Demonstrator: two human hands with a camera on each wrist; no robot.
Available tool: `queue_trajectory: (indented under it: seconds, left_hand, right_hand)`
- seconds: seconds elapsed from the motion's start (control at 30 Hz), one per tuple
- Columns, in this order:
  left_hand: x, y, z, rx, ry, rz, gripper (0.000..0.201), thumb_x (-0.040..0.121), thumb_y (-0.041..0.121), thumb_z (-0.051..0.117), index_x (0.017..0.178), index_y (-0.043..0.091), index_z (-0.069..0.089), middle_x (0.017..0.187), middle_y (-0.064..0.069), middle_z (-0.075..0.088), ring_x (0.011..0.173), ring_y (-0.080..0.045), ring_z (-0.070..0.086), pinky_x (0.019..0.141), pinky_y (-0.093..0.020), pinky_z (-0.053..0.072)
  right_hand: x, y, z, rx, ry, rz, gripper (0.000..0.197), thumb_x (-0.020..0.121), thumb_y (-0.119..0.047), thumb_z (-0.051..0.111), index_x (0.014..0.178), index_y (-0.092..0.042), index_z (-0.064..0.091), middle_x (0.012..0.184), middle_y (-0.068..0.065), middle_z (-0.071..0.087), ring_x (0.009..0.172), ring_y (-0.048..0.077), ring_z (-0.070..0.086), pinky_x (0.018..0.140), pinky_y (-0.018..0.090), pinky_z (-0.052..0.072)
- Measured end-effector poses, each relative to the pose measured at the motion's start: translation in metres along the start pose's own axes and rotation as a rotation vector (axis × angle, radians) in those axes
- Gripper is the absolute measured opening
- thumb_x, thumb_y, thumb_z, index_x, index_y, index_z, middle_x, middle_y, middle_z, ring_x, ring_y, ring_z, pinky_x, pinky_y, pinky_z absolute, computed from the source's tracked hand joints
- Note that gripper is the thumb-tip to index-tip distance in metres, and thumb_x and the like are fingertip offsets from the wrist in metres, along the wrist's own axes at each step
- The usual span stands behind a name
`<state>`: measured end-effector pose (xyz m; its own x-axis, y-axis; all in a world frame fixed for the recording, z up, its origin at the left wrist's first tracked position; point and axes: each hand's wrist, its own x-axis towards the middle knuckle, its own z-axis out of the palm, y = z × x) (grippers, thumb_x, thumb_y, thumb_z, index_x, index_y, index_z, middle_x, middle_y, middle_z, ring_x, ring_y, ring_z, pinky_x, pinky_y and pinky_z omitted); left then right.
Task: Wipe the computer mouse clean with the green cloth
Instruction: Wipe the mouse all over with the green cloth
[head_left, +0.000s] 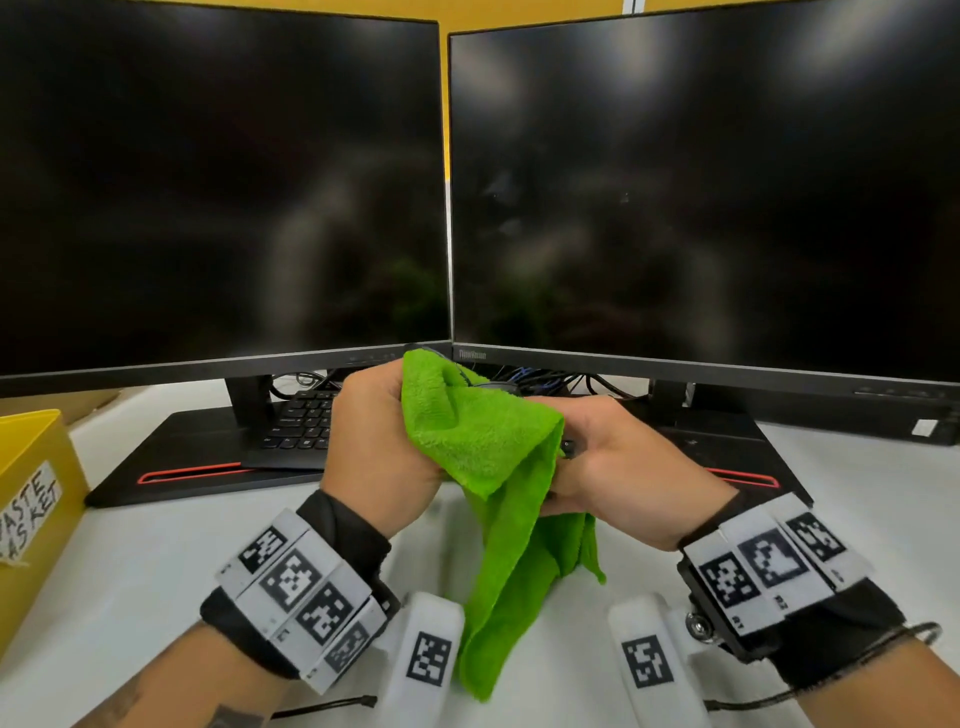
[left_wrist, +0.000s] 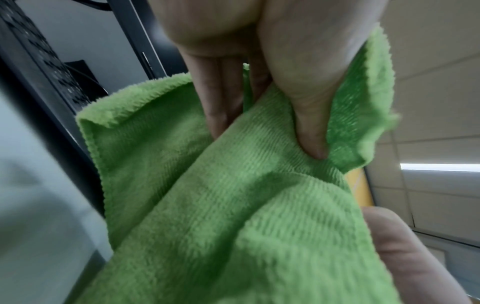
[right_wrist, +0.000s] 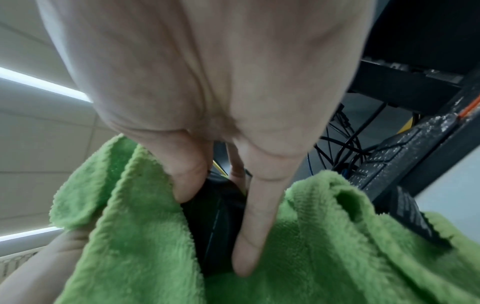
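Observation:
Both hands are raised above the desk in front of the two monitors. My left hand (head_left: 379, 447) grips the green cloth (head_left: 488, 441), thumb pressed into its folds (left_wrist: 259, 185). The cloth is draped over the black computer mouse (right_wrist: 215, 222), which my right hand (head_left: 602, 457) holds with fingers curled round it. In the right wrist view the mouse shows as a dark body between the thumb and a finger, with cloth (right_wrist: 324, 246) on both sides. In the head view only a small dark bit of the mouse (head_left: 569, 447) shows. The cloth's loose end hangs down toward the desk.
Two dark monitors (head_left: 223, 182) stand side by side close behind the hands, on black bases with red strips. A black keyboard (head_left: 301, 421) lies under the left monitor. A yellow waste basket (head_left: 31, 467) sits at the left edge. Cables (head_left: 540, 379) run behind. The desk (head_left: 156, 561) is white.

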<state>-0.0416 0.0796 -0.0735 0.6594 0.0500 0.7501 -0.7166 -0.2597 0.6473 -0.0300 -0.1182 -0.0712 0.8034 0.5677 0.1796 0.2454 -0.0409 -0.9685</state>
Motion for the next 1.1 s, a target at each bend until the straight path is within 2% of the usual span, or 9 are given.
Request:
queue_trajectory:
  seconds: [0.07,0.2,0.33,0.5,0.67,0.77,0.87,1.03,1.1]
  left_hand:
    - [-0.001,0.001,0.001,-0.015,-0.002,-0.003,0.024,0.057,0.020,0.082,0.080,0.028,0.076,0.076,0.012,0.078,0.071,-0.005,0.071,0.065,-0.029,0.060]
    - [0.000,0.007,0.001,-0.054,-0.074,0.001,0.022,0.069,0.003,0.073,0.080,0.022,0.076,0.073,0.016,0.077,0.067,0.003,0.067,0.062,-0.016,0.055]
    - [0.004,0.012,-0.003,-0.073,-0.123,0.003,0.022,0.073,0.004,0.072,0.083,0.023,0.076,0.078,0.012,0.078,0.071,-0.001,0.069,0.066,-0.018,0.056]
    - [0.002,0.007,0.000,-0.047,-0.040,-0.047,0.023,0.059,0.009,0.080,0.079,0.021,0.076,0.072,0.012,0.077,0.067,-0.002,0.068,0.061,-0.018,0.056]
    - [0.002,0.009,0.001,-0.126,-0.048,-0.065,0.006,0.072,0.005,0.072,0.074,0.007,0.076,0.067,-0.012,0.073,0.065,-0.014,0.059,0.056,-0.033,0.054]
    - [0.004,0.011,-0.002,-0.143,-0.109,-0.046,0.019,0.074,0.005,0.071,0.081,0.021,0.077,0.075,0.008,0.078,0.070,-0.004,0.068,0.065,-0.021,0.057]
    - [0.007,0.008,-0.005,-0.168,-0.151,-0.038,0.027,0.071,0.009,0.080,0.089,0.029,0.081,0.087,0.011,0.081,0.082,-0.005,0.073,0.074,-0.020,0.057]
    - [0.003,0.006,0.000,-0.171,-0.051,-0.070,0.023,0.053,0.024,0.084,0.075,0.031,0.081,0.075,0.010,0.079,0.070,-0.004,0.073,0.059,-0.024,0.060]
    - [0.003,0.007,0.000,-0.157,-0.059,-0.062,0.025,0.060,0.013,0.082,0.080,0.028,0.080,0.077,0.009,0.080,0.071,-0.003,0.073,0.060,-0.022,0.059]
  right_hand:
    - [0.001,0.000,0.001,-0.019,0.020,-0.003,0.049,0.085,0.007,0.062,0.123,-0.021,0.072,0.127,0.018,0.070,0.118,0.032,0.070,0.095,0.058,0.058]
    - [-0.001,-0.002,-0.003,-0.019,0.027,-0.001,0.040,0.097,0.009,0.055,0.123,-0.016,0.071,0.130,0.024,0.065,0.116,0.038,0.070,0.092,0.059,0.058]
    - [-0.003,-0.004,-0.004,-0.065,0.025,0.015,0.038,0.098,0.009,0.052,0.120,-0.015,0.071,0.129,0.026,0.064,0.113,0.036,0.071,0.090,0.057,0.060]
    - [-0.003,-0.009,0.004,-0.174,0.042,-0.015,0.040,0.097,0.003,0.063,0.110,-0.033,0.076,0.117,0.002,0.075,0.104,0.018,0.076,0.082,0.045,0.065]
    - [-0.005,-0.010,-0.001,-0.182,0.055,-0.015,0.038,0.098,0.006,0.057,0.119,-0.021,0.073,0.120,0.015,0.071,0.104,0.027,0.075,0.083,0.049,0.064]
    - [-0.006,-0.011,-0.002,-0.155,0.053,-0.002,0.040,0.098,0.006,0.055,0.118,-0.024,0.074,0.120,0.020,0.069,0.106,0.030,0.074,0.084,0.052,0.063]
    - [-0.006,-0.012,-0.003,-0.154,0.075,-0.021,0.040,0.099,0.004,0.057,0.115,-0.029,0.074,0.117,0.020,0.068,0.103,0.028,0.076,0.080,0.050,0.064]
    - [-0.004,-0.010,0.004,-0.223,0.083,-0.081,0.037,0.093,-0.003,0.071,0.110,-0.035,0.078,0.115,0.013,0.072,0.109,0.024,0.072,0.072,0.046,0.066]
    - [-0.005,-0.011,0.003,-0.217,0.080,-0.065,0.036,0.093,-0.001,0.070,0.111,-0.032,0.078,0.115,0.014,0.073,0.105,0.024,0.074,0.073,0.047,0.066]
